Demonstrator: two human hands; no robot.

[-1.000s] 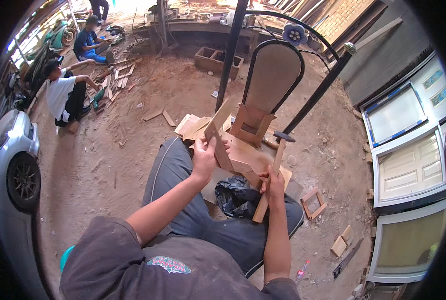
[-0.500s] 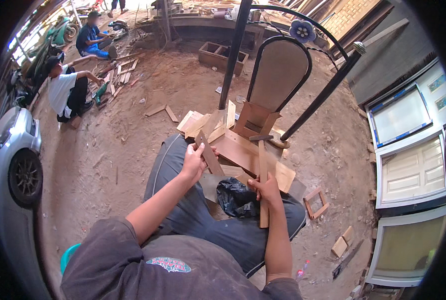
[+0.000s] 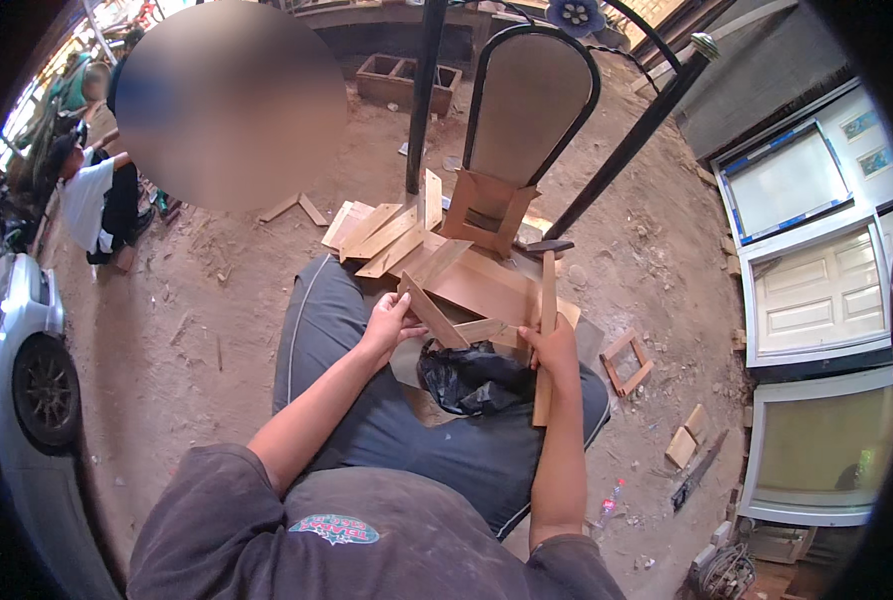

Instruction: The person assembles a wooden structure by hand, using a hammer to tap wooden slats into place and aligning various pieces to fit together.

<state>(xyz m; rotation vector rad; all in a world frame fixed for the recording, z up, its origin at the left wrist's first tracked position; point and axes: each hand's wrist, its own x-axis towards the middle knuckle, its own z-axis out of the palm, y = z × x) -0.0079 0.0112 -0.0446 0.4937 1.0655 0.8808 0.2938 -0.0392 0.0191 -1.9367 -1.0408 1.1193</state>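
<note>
My left hand (image 3: pixel 390 328) grips two wooden strips (image 3: pixel 434 315) meeting at a corner, held over my lap. The second strip's far end reaches close to my right hand (image 3: pixel 554 350); whether those fingers touch it is unclear. That right hand is wrapped round the handle of a hammer (image 3: pixel 548 285), held upright with its dark head at the top. Below the strips, a black plastic bag (image 3: pixel 474 380) lies between my legs. Behind them is a brown board (image 3: pixel 486 292) with loose light wood pieces (image 3: pixel 371 235) heaped to its left.
A small wooden frame (image 3: pixel 514 222) leans against a padded metal chair (image 3: pixel 528 110). Another frame (image 3: pixel 626 362), wood blocks (image 3: pixel 683 440), a saw (image 3: pixel 699 472) and a bottle (image 3: pixel 611 500) lie at right. White door panels (image 3: pixel 811 300) stand beyond; a car (image 3: pixel 36 350) is at left.
The strip in my left hand has turned, and a second strip now shows joined at its end. My right hand and hammer have moved slightly right. The whole view has shifted.
</note>
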